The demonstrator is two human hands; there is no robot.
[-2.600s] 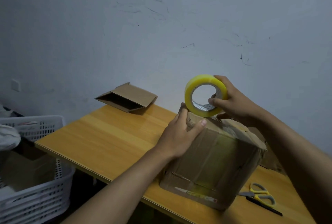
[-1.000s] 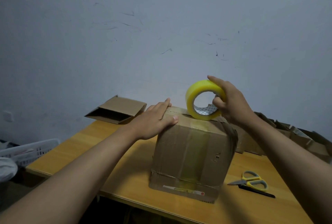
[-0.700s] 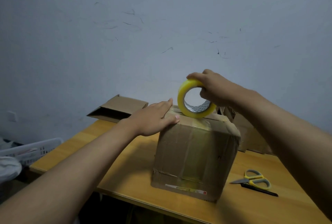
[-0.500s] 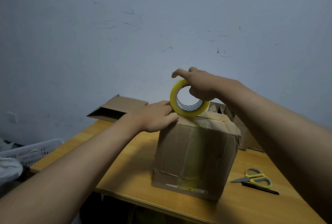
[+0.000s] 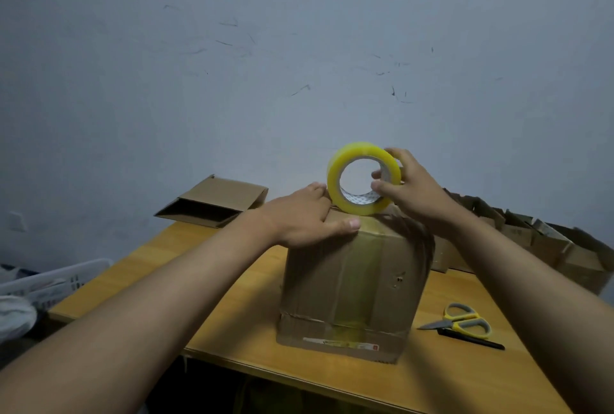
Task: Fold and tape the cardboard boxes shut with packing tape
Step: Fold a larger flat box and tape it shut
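Observation:
A brown cardboard box [image 5: 352, 284] stands on the wooden table [image 5: 232, 320], a strip of clear tape running down its front face. My left hand [image 5: 305, 217] lies flat on the box's top left edge, thumb over the front rim. My right hand [image 5: 412, 187] grips a yellow roll of packing tape [image 5: 362, 177], fingertips hooked inside its core. The roll stands on edge on the box top, just right of my left hand.
Yellow-handled scissors [image 5: 465, 320] and a black pen [image 5: 471, 339] lie on the table right of the box. A flattened carton [image 5: 212, 202] sits at the back left, several open cartons [image 5: 531, 240] at the back right. A white plastic basket [image 5: 50, 284] stands beside the table's left end.
My right hand swung the tape roll left across the box top, then shifted its grip from over the roll to its right side. My left hand stayed on the top left edge.

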